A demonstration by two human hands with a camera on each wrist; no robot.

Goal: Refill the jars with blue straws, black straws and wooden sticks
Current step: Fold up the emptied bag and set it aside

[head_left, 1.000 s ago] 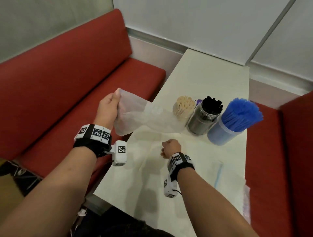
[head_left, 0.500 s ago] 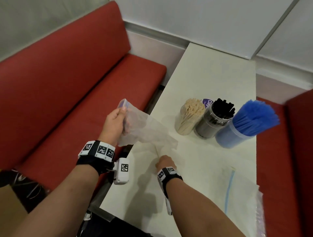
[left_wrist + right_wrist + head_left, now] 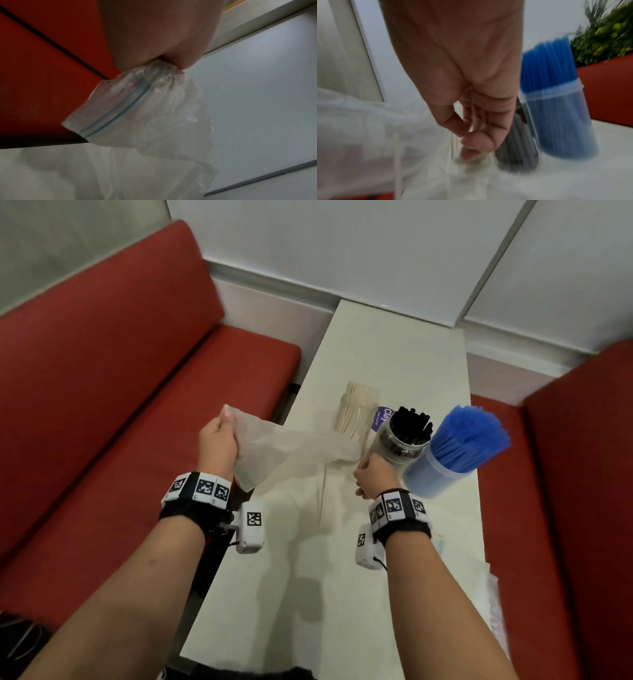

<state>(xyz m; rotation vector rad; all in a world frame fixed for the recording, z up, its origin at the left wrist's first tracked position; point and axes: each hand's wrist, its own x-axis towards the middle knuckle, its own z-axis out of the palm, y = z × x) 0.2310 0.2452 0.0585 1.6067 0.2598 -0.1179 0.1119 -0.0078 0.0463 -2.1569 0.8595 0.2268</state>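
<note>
Our left hand [image 3: 219, 440] pinches the clear zip-top plastic bag [image 3: 291, 453] by its seal. Our right hand [image 3: 373, 475], fingers curled, grips its other end beside the clear jar of black straws [image 3: 402, 438].

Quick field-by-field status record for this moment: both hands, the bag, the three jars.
left hand: grips zip end of clear plastic bag, held above the table edge
right hand: fingers curled at the bag's other end, by the jars; exact hold blurred
wooden sticks jar: full, upright
black straws jar: full
blue straws jar: full
table: white; one loose stick under the bag
</note>
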